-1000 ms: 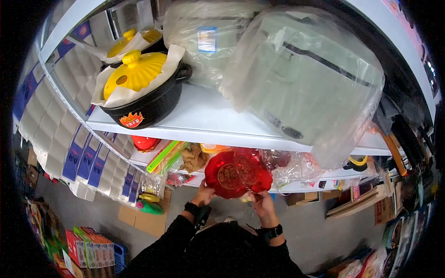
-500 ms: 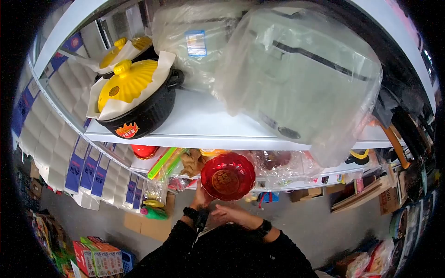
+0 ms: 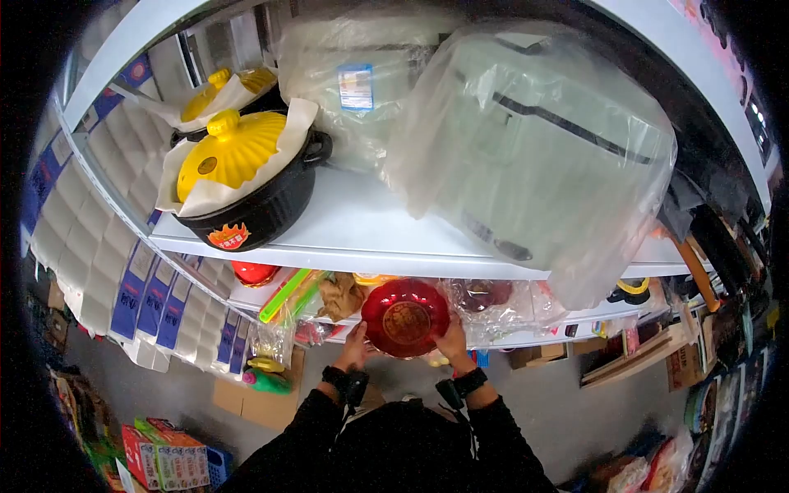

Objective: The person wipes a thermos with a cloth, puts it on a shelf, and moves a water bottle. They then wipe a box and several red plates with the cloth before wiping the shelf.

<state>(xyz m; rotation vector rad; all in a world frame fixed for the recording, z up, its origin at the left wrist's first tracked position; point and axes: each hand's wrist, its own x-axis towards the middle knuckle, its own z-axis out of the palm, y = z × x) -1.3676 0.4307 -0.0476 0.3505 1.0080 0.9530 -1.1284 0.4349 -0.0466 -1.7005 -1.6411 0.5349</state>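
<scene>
A shiny red bowl (image 3: 406, 319) with a scalloped rim and a gold pattern in its centre is held in front of the lower shelf. My left hand (image 3: 354, 347) grips its left edge, and my right hand (image 3: 450, 343) grips its right edge. Both hands are closed on the rim, with some fingers hidden beneath it. Just behind the bowl lie crumpled brown paper (image 3: 339, 297) and, to the right, a dark red item in clear plastic (image 3: 481, 294). Left of these are a bright green strip (image 3: 285, 296) and a red round object (image 3: 255, 273).
On the upper shelf (image 3: 353, 222) stand black pots with yellow lids (image 3: 238, 156) and large pale green boxes in plastic (image 3: 542, 156). White paper packs (image 3: 90, 238) are stacked at left. Flat cardboard (image 3: 263, 394) and a green bottle (image 3: 267, 380) are below. Wooden boards (image 3: 633, 353) lean at right.
My right hand has moved up and right from beside my left hand and taken hold of the bowl's right edge. The bowl has shifted slightly right and looks more level.
</scene>
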